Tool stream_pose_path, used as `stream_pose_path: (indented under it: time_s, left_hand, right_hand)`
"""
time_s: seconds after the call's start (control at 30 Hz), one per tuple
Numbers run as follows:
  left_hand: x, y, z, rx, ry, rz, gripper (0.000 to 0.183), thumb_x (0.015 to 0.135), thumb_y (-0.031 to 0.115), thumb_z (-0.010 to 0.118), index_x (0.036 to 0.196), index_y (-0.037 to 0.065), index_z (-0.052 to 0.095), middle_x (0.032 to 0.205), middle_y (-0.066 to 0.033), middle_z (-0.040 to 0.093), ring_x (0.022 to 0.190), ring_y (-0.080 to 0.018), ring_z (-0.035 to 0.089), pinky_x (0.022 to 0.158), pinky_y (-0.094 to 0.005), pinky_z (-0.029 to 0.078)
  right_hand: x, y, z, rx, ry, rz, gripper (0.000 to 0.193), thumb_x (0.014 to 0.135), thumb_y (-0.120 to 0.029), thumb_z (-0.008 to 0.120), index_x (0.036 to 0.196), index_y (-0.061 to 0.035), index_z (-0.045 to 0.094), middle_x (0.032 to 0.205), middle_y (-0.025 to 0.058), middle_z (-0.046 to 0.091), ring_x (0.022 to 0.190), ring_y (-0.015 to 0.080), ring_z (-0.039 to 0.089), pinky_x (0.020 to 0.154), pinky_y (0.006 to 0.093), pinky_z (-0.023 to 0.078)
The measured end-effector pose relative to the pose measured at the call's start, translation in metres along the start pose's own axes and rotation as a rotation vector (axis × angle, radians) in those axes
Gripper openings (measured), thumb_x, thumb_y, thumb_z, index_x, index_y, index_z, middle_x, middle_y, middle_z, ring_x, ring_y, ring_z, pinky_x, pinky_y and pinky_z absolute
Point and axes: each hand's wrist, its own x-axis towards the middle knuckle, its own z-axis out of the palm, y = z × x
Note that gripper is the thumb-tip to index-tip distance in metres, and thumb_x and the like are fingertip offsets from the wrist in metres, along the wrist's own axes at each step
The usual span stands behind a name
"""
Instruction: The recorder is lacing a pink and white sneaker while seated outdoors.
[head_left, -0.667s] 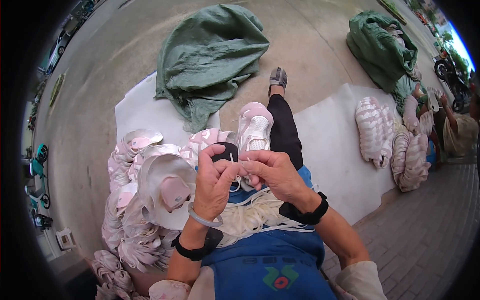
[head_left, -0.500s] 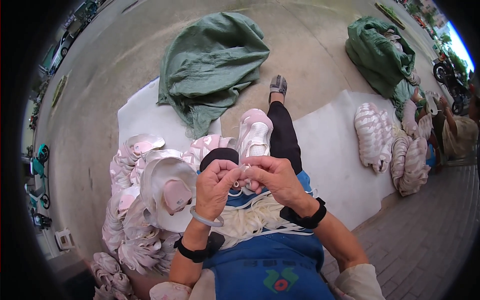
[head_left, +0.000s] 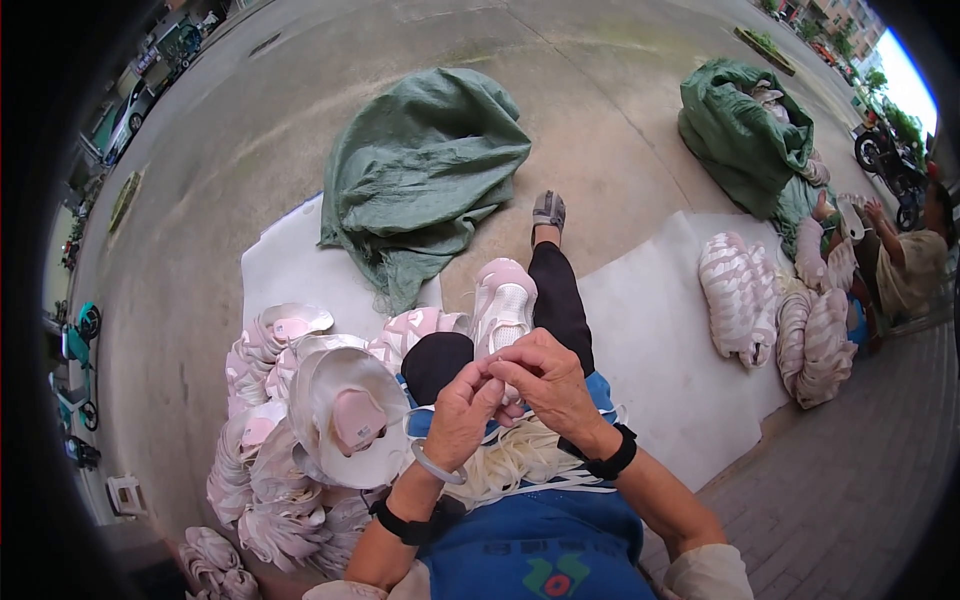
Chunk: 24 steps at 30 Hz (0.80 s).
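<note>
1. Head view: left hand (head_left: 462, 415) and right hand (head_left: 548, 385) meet at the near end of a pink-and-white shoe (head_left: 503, 300), thumbs and fingers pinched closed; I cannot tell what is between them.
2. Black-trousered legs (head_left: 562, 305) flank the shoe, its toe pointing away.
3. Cream laces (head_left: 515, 458) heap on the blue apron (head_left: 530, 530), nearer the body than the shoe.
4. Left of the shoe, pink-and-white uppers (head_left: 270, 440) lie piled.
5. Beyond it slumps a green sack (head_left: 430, 165); to its right spreads a white sheet (head_left: 660, 340).

Both hands (head_left: 552, 385) meet, thumbs (head_left: 487, 394) pinched against bent fingers (head_left: 524, 353), forearms (head_left: 662, 502) slanting inward from below.
</note>
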Motion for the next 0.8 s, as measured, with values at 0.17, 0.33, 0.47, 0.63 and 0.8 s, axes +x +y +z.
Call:
stream_pose_path:
  time_s: [0.17,0.33,0.47,0.63,0.8]
  left_hand:
    - [0.002,-0.003,0.010,0.320,-0.020,0.118,0.026,0.101,0.025,0.048,0.105,0.001,0.057,0.082,-0.0030,0.061,0.066,-0.0075,0.060,0.059,-0.0220,0.049]
    - [-0.006,0.043,0.004,0.130,0.065,0.137,0.026,0.101,0.025,0.046,0.099,0.001,0.057,0.077,-0.0040,0.060,0.060,-0.0096,0.060,0.055,-0.0210,0.051]
    - [-0.019,0.138,-0.006,-0.186,0.119,0.347,0.023,0.101,0.024,0.045,0.098,0.003,0.056,0.073,-0.0047,0.059,0.057,-0.0118,0.060,0.051,-0.0289,0.055]
    - [-0.063,0.265,-0.048,-0.530,-0.155,0.689,0.024,0.102,0.020,0.042,0.115,0.004,0.054,0.095,-0.0073,0.060,0.082,-0.0157,0.064,0.079,-0.0343,0.058]
    - [-0.178,0.360,-0.187,-0.135,-0.382,1.097,0.037,0.102,0.004,0.032,0.134,-0.012,0.036,0.129,-0.0213,0.052,0.122,-0.0312,0.051,0.118,-0.0469,0.027]
  right_hand:
    - [0.004,-0.008,-0.012,0.021,-0.040,0.023,0.013,0.085,-0.010,0.068,0.092,0.0003,0.070,0.082,0.0056,0.060,0.069,0.0115,0.056,0.061,0.0238,0.046]
    - [-0.004,0.010,-0.021,0.166,-0.030,0.343,0.020,0.087,-0.014,0.062,0.101,0.0000,0.065,0.082,0.0140,0.064,0.070,0.0244,0.062,0.064,0.0316,0.049]
    - [-0.025,0.040,-0.032,-0.177,0.010,0.240,0.017,0.086,-0.014,0.057,0.090,0.0017,0.061,0.080,0.0202,0.062,0.074,0.0366,0.061,0.068,0.0406,0.049]
    - [-0.047,0.088,-0.033,-0.465,0.071,0.188,0.015,0.082,-0.013,0.058,0.088,0.0001,0.058,0.083,0.0205,0.061,0.085,0.0381,0.059,0.075,0.0439,0.048]
    - [-0.061,0.058,-0.014,-0.621,-0.179,0.203,0.039,0.080,-0.028,0.069,0.098,0.0006,0.050,0.096,0.0205,0.054,0.082,0.0395,0.062,0.070,0.0470,0.052]
